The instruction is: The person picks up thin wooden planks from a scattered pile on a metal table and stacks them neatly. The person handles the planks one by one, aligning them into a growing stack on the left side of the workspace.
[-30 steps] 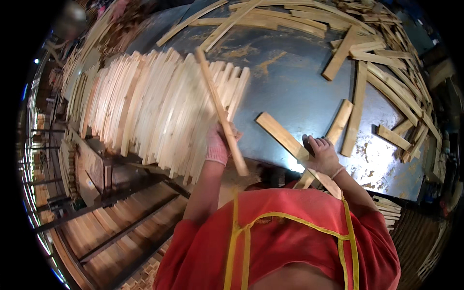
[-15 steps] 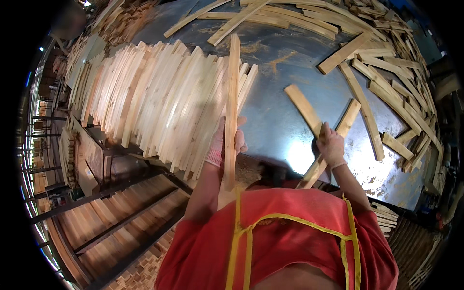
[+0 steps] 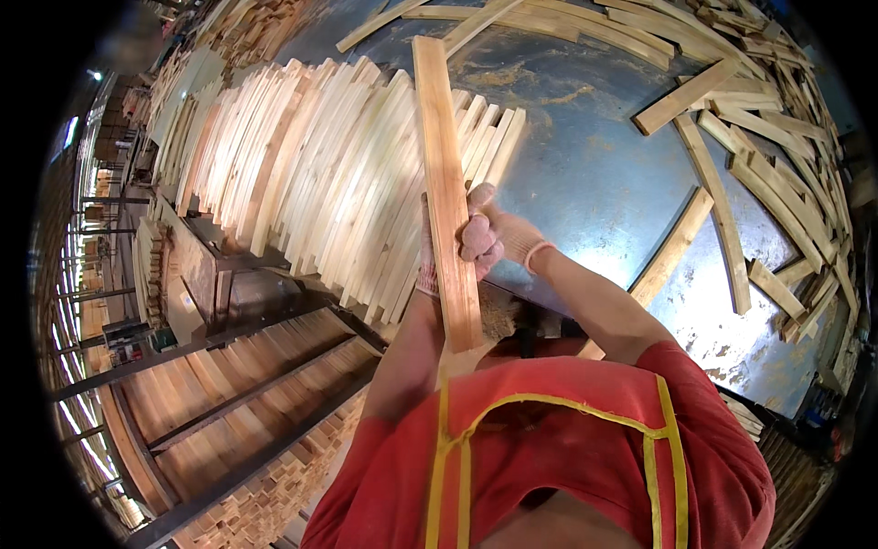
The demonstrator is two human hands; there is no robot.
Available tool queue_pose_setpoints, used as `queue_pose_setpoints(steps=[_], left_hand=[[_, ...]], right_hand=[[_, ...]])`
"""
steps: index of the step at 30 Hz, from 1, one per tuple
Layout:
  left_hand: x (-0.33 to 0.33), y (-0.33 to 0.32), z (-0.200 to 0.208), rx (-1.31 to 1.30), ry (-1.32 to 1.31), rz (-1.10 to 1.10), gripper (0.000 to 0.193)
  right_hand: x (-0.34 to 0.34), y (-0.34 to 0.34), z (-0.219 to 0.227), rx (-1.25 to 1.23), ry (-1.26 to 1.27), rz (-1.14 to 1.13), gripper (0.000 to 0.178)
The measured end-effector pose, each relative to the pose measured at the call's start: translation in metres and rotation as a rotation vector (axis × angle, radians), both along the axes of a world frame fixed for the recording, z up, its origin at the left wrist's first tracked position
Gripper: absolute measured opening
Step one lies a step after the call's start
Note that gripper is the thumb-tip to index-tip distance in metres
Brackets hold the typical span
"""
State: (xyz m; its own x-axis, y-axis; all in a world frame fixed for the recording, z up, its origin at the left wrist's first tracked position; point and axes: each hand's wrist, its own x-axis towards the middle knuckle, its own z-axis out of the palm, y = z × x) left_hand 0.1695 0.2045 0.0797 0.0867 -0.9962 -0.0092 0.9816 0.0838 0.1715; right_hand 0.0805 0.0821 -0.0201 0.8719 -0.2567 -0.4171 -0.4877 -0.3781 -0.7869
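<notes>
A wooden slat [image 3: 444,174] stands lengthwise in front of me, its broad face toward me and its lower end close to my apron. My left hand [image 3: 426,261], in a pale glove, is mostly hidden behind the slat and grips its left side. From the right, my gloved right hand [image 3: 489,236] closes its fingers on the slat's right edge. Whether a second piece lies behind the slat, I cannot tell. A long row of pale slats [image 3: 329,183] lies side by side just left of my hands. Another slat [image 3: 672,247] rests slantwise on the metal tabletop [image 3: 576,183] to the right.
Loose slats are heaped in a jumble [image 3: 786,183] along the right side, and more lie across the far edge. At the lower left, a dark-framed rack [image 3: 247,393] holds rows of wood, with stacked pieces [image 3: 274,494] beneath it.
My right hand has left the crossed slats on the right and come to the slat at my left hand. One crossed slat is gone from the table. The held slat now shows its broad face.
</notes>
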Motion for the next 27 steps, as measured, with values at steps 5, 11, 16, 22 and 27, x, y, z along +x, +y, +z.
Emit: queue_pose_setpoints(steps=[5,11,16,22,27], left_hand=[[0.012,0.008,-0.004,0.561,-0.403,0.136,0.072],[-0.029,-0.004,0.046,0.768,-1.681,0.073,0.051],[-0.056,-0.008,0.076,0.587,-1.866,0.163,0.045],[-0.061,-0.012,0.071,0.519,-1.684,0.142,0.045],[-0.053,-0.054,0.032,0.641,-1.623,0.164,0.045]], right_hand=[[-0.025,-0.009,0.016,0.931,-0.188,-0.313,0.057],[-0.083,-0.06,0.148,0.91,-0.539,-0.671,0.057],[-0.11,-0.077,0.176,0.616,-0.568,-0.615,0.051],[-0.134,-0.076,0.167,0.737,-0.711,-0.593,0.057],[-0.17,-0.013,0.092,0.797,-0.374,-0.548,0.066]])
